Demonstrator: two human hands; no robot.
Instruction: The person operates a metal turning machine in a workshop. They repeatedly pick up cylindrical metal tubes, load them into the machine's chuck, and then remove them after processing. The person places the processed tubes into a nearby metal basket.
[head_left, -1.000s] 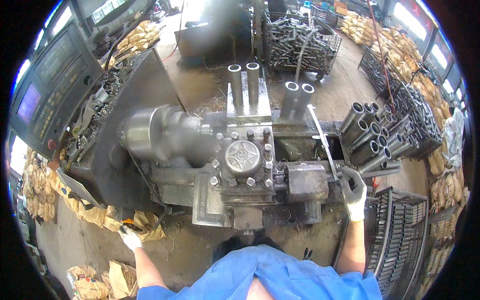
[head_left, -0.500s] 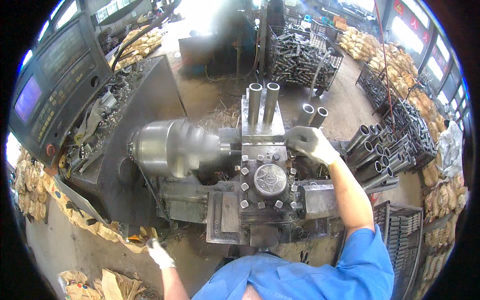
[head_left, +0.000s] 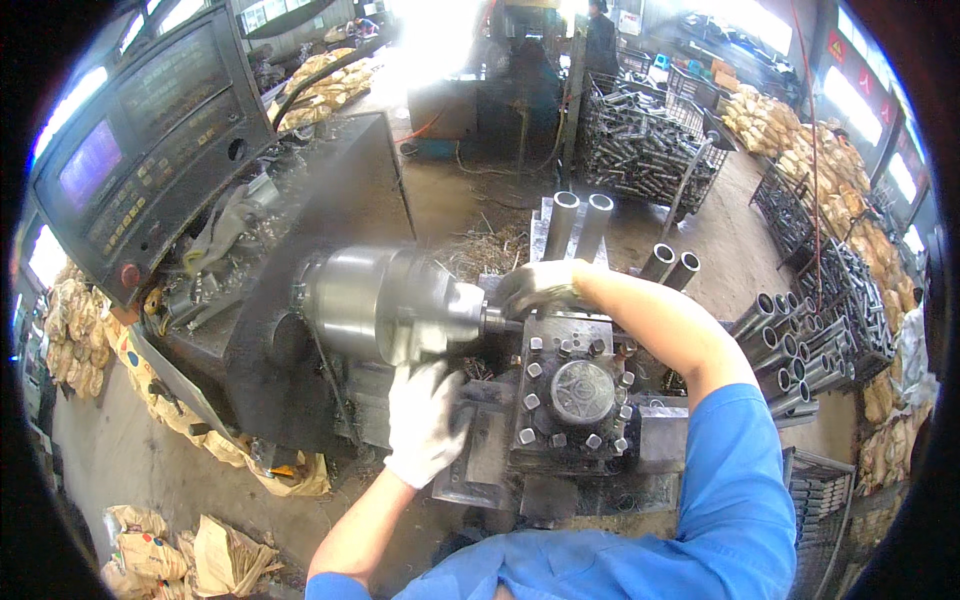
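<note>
A shiny lathe chuck (head_left: 355, 305) sits left of centre, its jaws smeared as if turning. A thin bright metal piece (head_left: 493, 317) stands out between the chuck and the tool post (head_left: 582, 392). My left hand (head_left: 425, 425), in a white glove, is just in front of the chuck, fingers apart and pointing up at its lower edge; touching or not, I cannot tell. My right hand (head_left: 540, 288), also gloved, arches over behind the tool post beside the thin metal piece. Its fingers are blurred and partly hidden, so any hold on it is unclear. Two steel tubes (head_left: 578, 228) stand upright just behind that hand.
Two more tubes (head_left: 670, 265) stand right of my right forearm, with a bundle of tubes (head_left: 790, 350) farther right. A control panel (head_left: 130, 150) rises at the left. Behind are a wire cage of metal parts (head_left: 650, 145) and stacked sacks (head_left: 790, 135). Paper bags (head_left: 225, 560) lie lower left.
My left hand has come up from the lower left to the front of the chuck. My right hand has moved left, from beside the tube block to the metal piece. The view has shifted slightly.
</note>
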